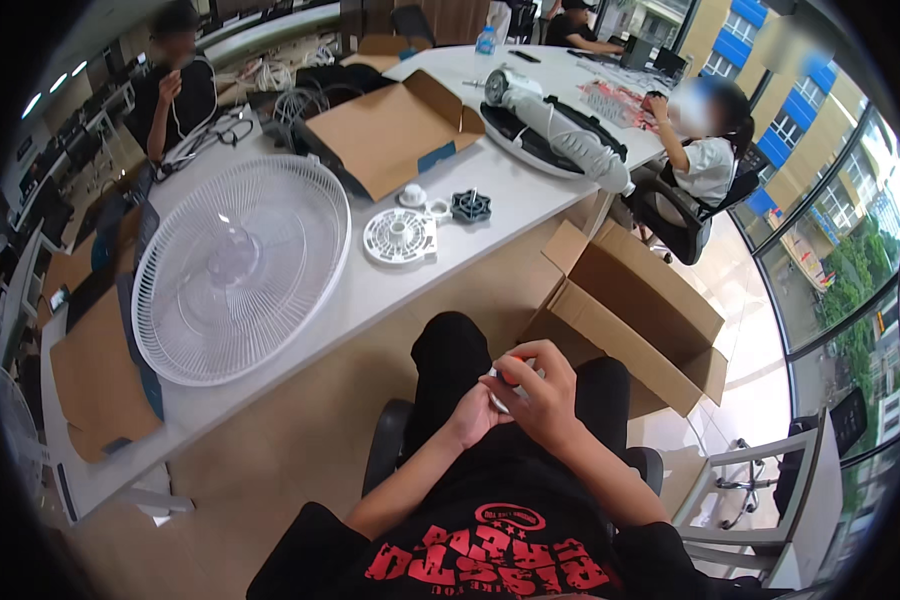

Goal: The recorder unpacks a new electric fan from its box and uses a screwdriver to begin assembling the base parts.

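Note:
My two hands meet above my lap, both closed. My right hand [548, 400] grips a small orange-ended object [513, 371], mostly hidden by the fingers, so its kind is unclear. In my left hand [472, 415] is a small white or silvery piece [498, 402], pressed against the right fingers; its shape is too covered to tell. On the table beyond lie a white round slotted plate [398, 237], a small white cap [412, 196] and a dark star-shaped part [470, 206]. Left of them rests a large white fan grille [240, 275].
The white table [345, 310] runs diagonally ahead, carrying an opened brown carton [390, 130] and a white fan body [560, 135]. An open cardboard box [640, 300] stands on the floor to my right. Several people sit around the table. A grey-framed chair [770, 500] is at lower right.

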Available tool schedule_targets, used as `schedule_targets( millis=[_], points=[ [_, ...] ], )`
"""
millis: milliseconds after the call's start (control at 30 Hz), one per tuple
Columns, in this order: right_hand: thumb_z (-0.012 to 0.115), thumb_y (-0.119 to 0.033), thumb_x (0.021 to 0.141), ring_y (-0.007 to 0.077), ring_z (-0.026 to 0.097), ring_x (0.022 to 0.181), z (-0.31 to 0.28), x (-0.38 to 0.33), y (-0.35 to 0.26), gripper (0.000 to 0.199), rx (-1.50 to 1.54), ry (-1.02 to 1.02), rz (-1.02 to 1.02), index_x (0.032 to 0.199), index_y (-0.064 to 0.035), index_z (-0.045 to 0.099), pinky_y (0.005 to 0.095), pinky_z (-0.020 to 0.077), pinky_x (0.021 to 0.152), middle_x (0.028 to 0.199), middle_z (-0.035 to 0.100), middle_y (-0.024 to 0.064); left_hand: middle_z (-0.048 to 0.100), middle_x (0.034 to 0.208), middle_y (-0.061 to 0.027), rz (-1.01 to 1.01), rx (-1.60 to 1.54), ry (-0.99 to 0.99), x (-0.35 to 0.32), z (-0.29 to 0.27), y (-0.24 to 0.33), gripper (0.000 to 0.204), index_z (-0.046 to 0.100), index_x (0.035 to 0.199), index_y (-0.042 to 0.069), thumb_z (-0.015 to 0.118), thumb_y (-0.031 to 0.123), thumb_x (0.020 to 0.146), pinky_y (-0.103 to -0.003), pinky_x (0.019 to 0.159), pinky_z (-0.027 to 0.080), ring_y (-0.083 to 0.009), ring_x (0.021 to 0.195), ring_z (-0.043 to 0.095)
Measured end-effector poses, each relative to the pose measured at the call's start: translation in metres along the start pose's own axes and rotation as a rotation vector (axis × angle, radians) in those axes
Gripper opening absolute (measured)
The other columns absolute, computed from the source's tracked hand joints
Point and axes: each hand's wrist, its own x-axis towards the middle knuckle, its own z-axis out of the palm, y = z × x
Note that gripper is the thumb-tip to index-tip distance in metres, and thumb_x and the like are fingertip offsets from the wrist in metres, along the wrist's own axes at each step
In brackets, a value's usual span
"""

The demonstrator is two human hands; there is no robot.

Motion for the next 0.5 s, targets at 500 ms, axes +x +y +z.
schedule_targets(
  millis=[500],
  points=[
    [0.083, -0.006, 0.072, 0.0296, 0.066, 0.089, -0.006, -0.012, -0.003, 0.034, 0.150, -0.014, 0.081, 0.104, -0.0115, 0.072, 0.0359, 0.0556, 0.076, 0.108, 0.063, 0.0121, 0.055, 0.138, -0.0097, 0.007, -0.088, -0.050, 0.005, 0.003, 0.006, 0.046, 0.041, 0.144, 0.007, 0.023, 0.034, 0.111, -0.044, 0.105, 0.051, -0.0223, 0.125, 0.058]
  ],
)
